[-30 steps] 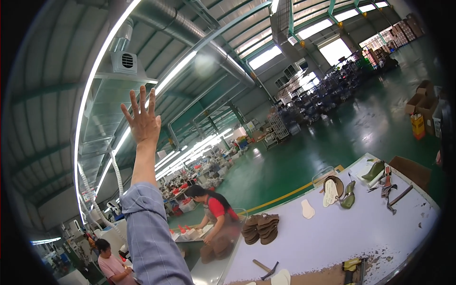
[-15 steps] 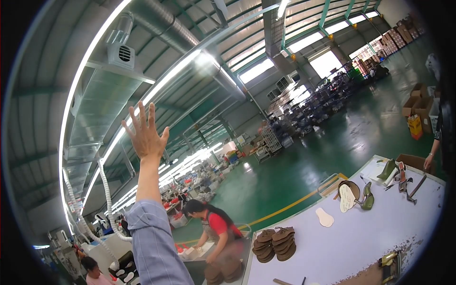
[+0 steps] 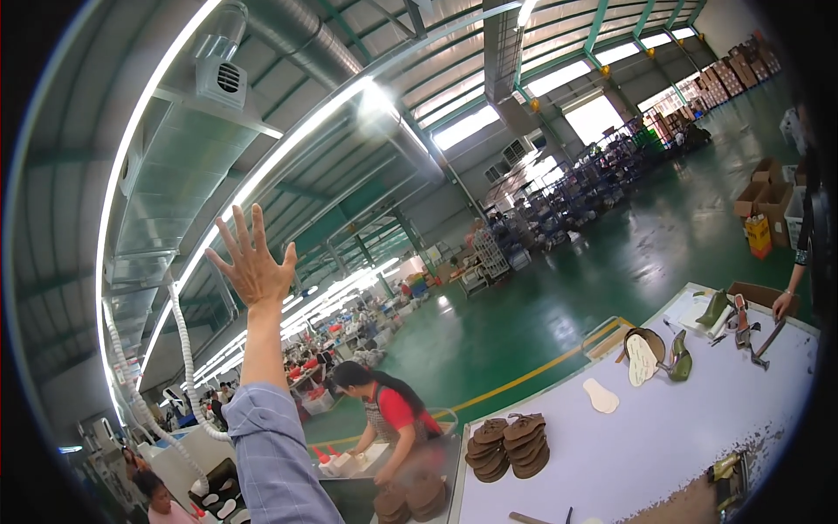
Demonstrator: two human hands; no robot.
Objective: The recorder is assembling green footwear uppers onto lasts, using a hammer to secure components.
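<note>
My left hand (image 3: pixel 255 272) is raised high at the left, fingers spread, holding nothing. Its arm, in a rolled blue-grey sleeve (image 3: pixel 278 454), rises from the lower edge. My right hand is out of the picture. Below and to the right stretches a white worktable (image 3: pixel 559 463). Two stacks of brown sole-shaped pieces (image 3: pixel 526 445) lie on its left part. Farther along are a pale insole shape (image 3: pixel 601 396), another pale insole (image 3: pixel 642 360) by a brown round container, a green shoe-shaped piece (image 3: pixel 677 356) and a hammer (image 3: pixel 768 342).
Another person's hand (image 3: pixel 781 304) rests by the table's far right corner. A person in a red top (image 3: pixel 397 415) works at the left; another in pink (image 3: pixel 166 506) is lower left. Cartons (image 3: pixel 772 205) stand on the green floor. A tape dispenser-like tool (image 3: pixel 726 476) lies near right.
My raised left hand has shifted slightly left and down, fingers still spread. The view has tilted slightly. The other person's hand at the right has moved a little toward the hammer.
</note>
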